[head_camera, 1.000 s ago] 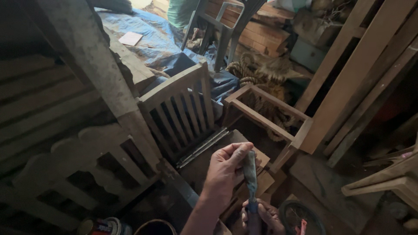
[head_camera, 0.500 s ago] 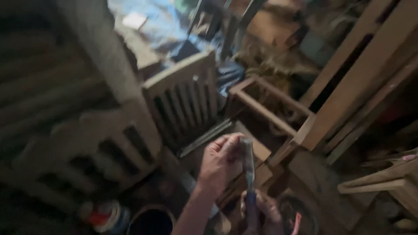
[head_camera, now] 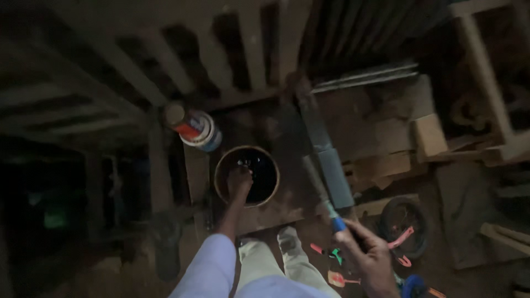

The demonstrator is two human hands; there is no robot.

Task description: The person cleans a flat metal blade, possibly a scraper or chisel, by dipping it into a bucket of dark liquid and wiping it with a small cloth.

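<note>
In the dim light my left hand (head_camera: 239,183) reaches down into a round, dark container (head_camera: 271,165) on the floor. Its fingertips are inside the rim, and I cannot make out whether they hold anything. My right hand (head_camera: 369,258) is at the lower right, closed around the blue-banded handle of a long metal tool (head_camera: 316,185). The tool's shaft slants up and left past the container's right side. My pale sleeve and trouser legs fill the bottom middle.
A tin can (head_camera: 194,128) with a red, white and blue label lies just up-left of the container. A long grey bar (head_camera: 326,154) lies beside the tool. Wooden blocks (head_camera: 429,135) and slatted furniture frames (head_camera: 243,49) crowd the top and right. A black ring (head_camera: 406,223) and small colourful tools (head_camera: 337,278) lie near my feet.
The view has swung down from the chairs to the floor. My left hand left the tool's blade and went into the round container. My right hand still grips the tool.
</note>
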